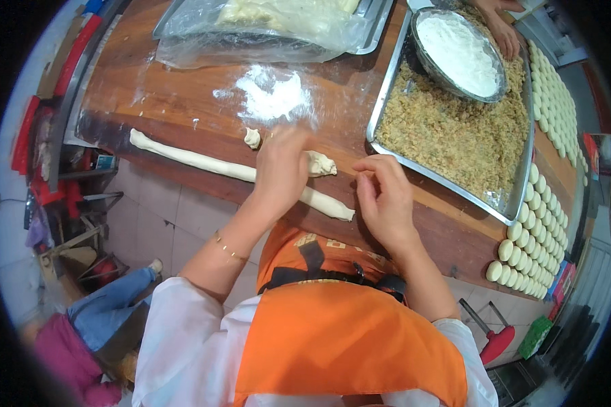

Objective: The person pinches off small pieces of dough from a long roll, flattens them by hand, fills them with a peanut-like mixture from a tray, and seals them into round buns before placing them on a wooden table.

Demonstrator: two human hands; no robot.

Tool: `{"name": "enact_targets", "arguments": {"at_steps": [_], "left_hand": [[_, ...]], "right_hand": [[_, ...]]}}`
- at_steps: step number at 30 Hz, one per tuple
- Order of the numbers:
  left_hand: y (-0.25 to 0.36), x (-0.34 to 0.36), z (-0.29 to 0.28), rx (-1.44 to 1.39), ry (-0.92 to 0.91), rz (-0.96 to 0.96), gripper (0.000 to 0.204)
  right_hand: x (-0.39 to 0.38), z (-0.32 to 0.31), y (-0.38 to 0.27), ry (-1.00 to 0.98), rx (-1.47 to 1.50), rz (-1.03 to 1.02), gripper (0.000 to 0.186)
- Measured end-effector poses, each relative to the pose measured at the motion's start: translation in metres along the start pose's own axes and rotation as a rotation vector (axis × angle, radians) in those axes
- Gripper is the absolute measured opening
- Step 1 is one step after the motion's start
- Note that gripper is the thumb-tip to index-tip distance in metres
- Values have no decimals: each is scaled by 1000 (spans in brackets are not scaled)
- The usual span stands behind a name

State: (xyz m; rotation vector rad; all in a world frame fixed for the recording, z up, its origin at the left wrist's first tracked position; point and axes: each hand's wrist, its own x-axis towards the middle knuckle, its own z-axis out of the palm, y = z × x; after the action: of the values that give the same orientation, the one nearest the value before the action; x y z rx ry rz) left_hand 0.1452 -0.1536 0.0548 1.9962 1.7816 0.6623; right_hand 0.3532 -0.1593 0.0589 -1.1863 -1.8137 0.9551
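Observation:
A long pale dough rope (pixel 197 160) lies slantwise along the near edge of the wooden table. My left hand (pixel 285 166) crosses over it, its fingers partly smeared by motion, and closes on a short dough piece (pixel 321 164) whose torn end sticks out to the right. Just beyond that hand sits a small dough scrap (pixel 252 138). My right hand (pixel 387 193) hovers right of the rope's end, thumb and fingers bent and a little apart, with nothing seen between them.
White flour (pixel 271 95) is scattered beyond my hands. Plastic-covered dough rests on a metal tray (pixel 372 34) at the back. To the right, a tray (pixel 441 178) holds crumbly filling and a flour bowl (pixel 501 85); another person's hand (pixel 502 34) touches the filling. Dough rounds (pixel 529 237) stand farther right.

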Motion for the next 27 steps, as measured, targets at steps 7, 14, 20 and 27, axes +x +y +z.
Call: {"name": "enact_targets", "arguments": {"at_steps": [7,14,20,27], "left_hand": [[-2,50,60,289,152,170,61],[-3,73,64,366,-8,214,66],[-1,75,64,409,54,213,62],[14,33,61,304,79,211,67]], "right_hand": [[2,-30,-2,85,10,-55,20],[14,-43,-13,128,11,-154,15],[-18,-53,4,84,15,-33,12],[-33,-50,0,86,46,21,13]]}}
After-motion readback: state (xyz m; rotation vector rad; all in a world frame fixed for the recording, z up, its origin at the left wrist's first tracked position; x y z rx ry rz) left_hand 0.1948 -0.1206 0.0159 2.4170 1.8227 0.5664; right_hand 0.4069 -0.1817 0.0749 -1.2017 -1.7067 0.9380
